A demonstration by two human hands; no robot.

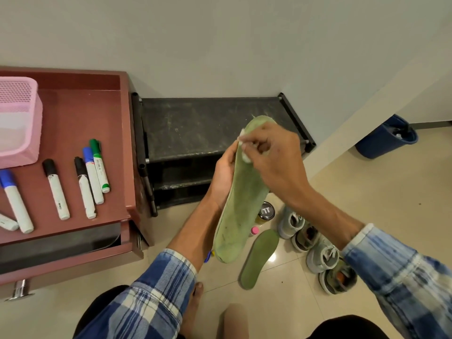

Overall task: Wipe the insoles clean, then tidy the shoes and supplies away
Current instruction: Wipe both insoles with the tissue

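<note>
My left hand (223, 171) grips a worn green insole (238, 209) from behind, holding it upright in front of me. My right hand (274, 157) pinches a small white wad (244, 155) and presses it against the insole's upper part. A second green insole (260, 259) lies flat on the tiled floor below. Two grey-green sneakers (297, 228) (330, 265) sit on the floor to its right. A jar with a black lid (266, 212) and a small pink-capped bottle (254, 230) stand on the floor, partly hidden behind the held insole.
A black shoe rack (195, 128) stands against the wall ahead. To the left is a maroon cabinet (73, 133) with a half-open drawer, several markers (91, 177) and a pink basket (18, 121). A blue bin (386, 138) sits at far right. My bare feet are below.
</note>
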